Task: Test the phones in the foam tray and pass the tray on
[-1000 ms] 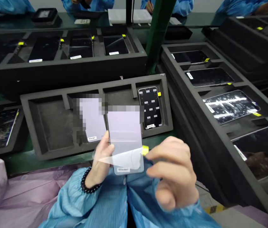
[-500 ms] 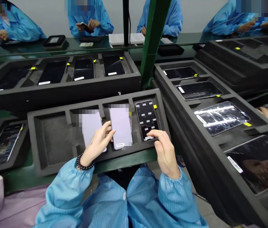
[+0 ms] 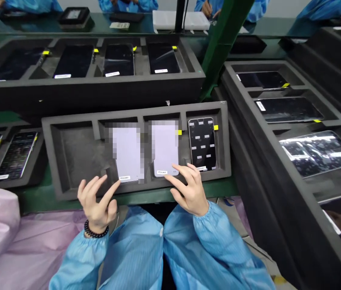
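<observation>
- The dark-grey foam tray (image 3: pixel 149 185) lies on the green bench (image 3: pixel 146 196) in front of the person; its leftmost compartment (image 3: pixel 75 157) shows its grey floor.
- In the tray's second compartment from the left lies a slim phone with a pale-lilac lit screen (image 3: pixel 127 155), a white label at its near end.
- The third compartment holds a matching pale-lilac phone with a yellow tab (image 3: pixel 165 147); blurred blocks hide parts of both.
- The rightmost compartment holds a black-screened phone dotted with small grey rectangles (image 3: pixel 203 145).
- Behind the tray, a deep black foam tray (image 3: pixel 98 90) carries four dark phones with white labels; right of it, a long black foam tray (image 3: pixel 258 161) bears phones too, the nearest cut by the frame; left of it, a smaller black foam tray (image 3: pixel 22 183) has two in view.
- Along the tray's near edge runs a narrow strip of bench; its right end sits near the long tray's wall.
- Left hand (image 3: pixel 96 205), with a black coiled wristband (image 3: pixel 96 230), at the tray's near edge: fingers spread, gripping nothing, forefinger at the second-compartment phone's corner; contact unclear.
- Right hand (image 3: pixel 190 193), over the tray's near edge: fingers loosely fanned, unclenched, fingertips at the third-compartment phone's near end.
</observation>
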Available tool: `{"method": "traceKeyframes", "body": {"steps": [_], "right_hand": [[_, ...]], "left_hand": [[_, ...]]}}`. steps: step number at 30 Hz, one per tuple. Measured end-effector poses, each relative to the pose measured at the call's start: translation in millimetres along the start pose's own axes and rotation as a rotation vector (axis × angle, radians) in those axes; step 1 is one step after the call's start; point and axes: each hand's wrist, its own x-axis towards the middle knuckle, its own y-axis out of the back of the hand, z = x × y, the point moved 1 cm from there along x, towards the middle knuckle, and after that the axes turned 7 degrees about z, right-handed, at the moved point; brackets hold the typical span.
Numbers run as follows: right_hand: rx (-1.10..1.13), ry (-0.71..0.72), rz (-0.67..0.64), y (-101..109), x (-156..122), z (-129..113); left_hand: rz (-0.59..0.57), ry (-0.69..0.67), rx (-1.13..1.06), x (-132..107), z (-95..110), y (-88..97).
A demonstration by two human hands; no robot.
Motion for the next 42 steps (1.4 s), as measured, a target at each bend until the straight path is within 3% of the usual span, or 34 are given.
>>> {"method": "traceKeyframes", "body": {"steps": [6,12,18,25,31,37,42], "right_hand": [[-0.116,0.070,-0.118,-4.9,1.2,-1.8],[-0.190,0.124,-0.172,-7.3,1.5,-4.3],[-0.212,0.091,-0.221,-9.7,1.3,-5.1],[-0.148,0.104,-0.161,-7.6,-1.7,-2.6],[-0.206,0.093,-0.212,-7.9,-0.3,-4.8],[-0.167,0.103,-0.117,-6.9,-0.2,-4.7],[-0.207,0.091,-0.223,-7.9,-0.4,-5.7]], "left_hand": [[0.078,0.031,0.110,-21.9,-6.7,-5.9],[-0.107,0.269,0.100,-34.3,-9.4,-2.3],[-0.113,0.024,0.030,-13.3,-3.2,-5.4],[-0.024,0.147,-0.039,-20.3,-3.3,-4.6],[-0.110,0.061,0.039,-17.5,-4.9,-4.9],[-0.040,0.095,-0.020,-11.7,-2.6,-3.4],[-0.125,0.077,0.007,-15.5,-4.5,-4.0]]}}
